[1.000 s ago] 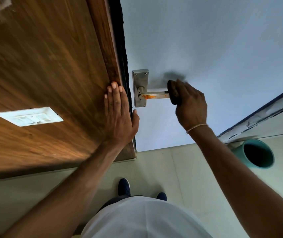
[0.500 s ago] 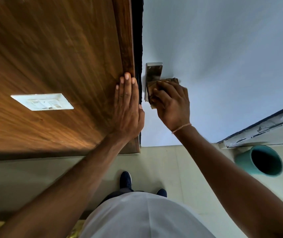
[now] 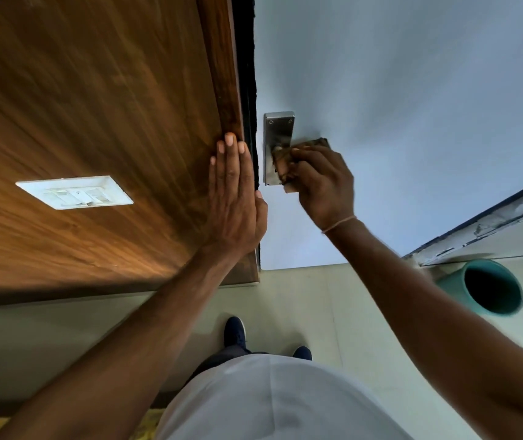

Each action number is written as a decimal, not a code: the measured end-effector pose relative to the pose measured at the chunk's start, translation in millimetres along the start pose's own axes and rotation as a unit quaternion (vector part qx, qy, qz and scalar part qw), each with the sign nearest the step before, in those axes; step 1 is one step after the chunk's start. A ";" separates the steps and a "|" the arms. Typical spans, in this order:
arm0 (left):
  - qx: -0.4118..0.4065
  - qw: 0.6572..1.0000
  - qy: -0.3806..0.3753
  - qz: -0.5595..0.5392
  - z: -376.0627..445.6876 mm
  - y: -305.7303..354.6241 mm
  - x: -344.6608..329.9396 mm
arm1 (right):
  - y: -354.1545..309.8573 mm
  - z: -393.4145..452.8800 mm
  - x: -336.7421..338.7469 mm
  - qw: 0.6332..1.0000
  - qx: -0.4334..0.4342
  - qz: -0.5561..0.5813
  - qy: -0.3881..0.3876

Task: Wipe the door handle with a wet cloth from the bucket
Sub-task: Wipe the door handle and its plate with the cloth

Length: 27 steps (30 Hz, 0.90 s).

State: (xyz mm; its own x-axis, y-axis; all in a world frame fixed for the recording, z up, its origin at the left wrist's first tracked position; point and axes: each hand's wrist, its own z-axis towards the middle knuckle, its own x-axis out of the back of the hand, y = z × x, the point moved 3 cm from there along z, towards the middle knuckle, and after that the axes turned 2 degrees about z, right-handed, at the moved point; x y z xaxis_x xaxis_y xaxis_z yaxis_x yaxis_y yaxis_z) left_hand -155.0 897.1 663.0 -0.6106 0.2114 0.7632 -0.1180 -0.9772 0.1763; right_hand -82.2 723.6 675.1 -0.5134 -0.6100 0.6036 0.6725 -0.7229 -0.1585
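Note:
A steel door handle plate is fixed on the pale grey door. My right hand is shut on a brown cloth, pressed around the lever close to the plate, so the lever itself is hidden. My left hand lies flat with fingers together against the wooden frame panel just left of the door edge, holding nothing. The teal bucket stands on the floor at the lower right.
A white switch plate sits on the wood panel to the left. Beige floor tiles lie below, with my two dark shoes. A worn door threshold runs diagonally at the right, above the bucket.
My right hand slid the cloth from the lever's outer end in to the plate and stays there now. The left hand has kept its place on the wood.

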 end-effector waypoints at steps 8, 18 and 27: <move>0.012 1.000 0.007 -0.005 1.3 6.7 -1.4 | 34.7 -16.0 16.1 0.999 -0.019 -0.031 -0.011; -0.003 1.000 0.015 0.002 0.4 0.2 -1.7 | -9.8 6.1 -5.0 0.998 0.058 0.009 -0.026; -0.001 1.000 0.024 -0.005 0.2 -1.8 -5.7 | 24.3 -12.0 5.5 1.000 -0.017 -0.019 0.012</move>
State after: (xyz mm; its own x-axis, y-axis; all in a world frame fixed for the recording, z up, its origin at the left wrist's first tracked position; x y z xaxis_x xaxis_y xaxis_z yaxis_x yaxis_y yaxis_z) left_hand -151.2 897.6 658.5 -0.6469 0.2197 0.7302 -0.1253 -0.9752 0.1825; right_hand -75.1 698.7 665.2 -0.5515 -0.5886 0.5912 0.6341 -0.7562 -0.1614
